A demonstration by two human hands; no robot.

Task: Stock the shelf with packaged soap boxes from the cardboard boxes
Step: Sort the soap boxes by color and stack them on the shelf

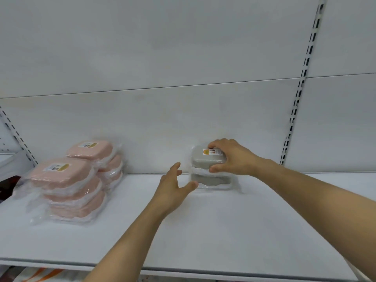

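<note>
We are looking from head height, forward and slightly down, close onto a white shelf and its back panel.

2 grey soap boxes in clear wrap sit stacked flat near the back of the white shelf, the top one labelled. Well apart to the left, pink soap boxes in wrap form 2 stacks.

L hand open, fingers spread; R hand curled in grip, both arms outstretched.
</note>
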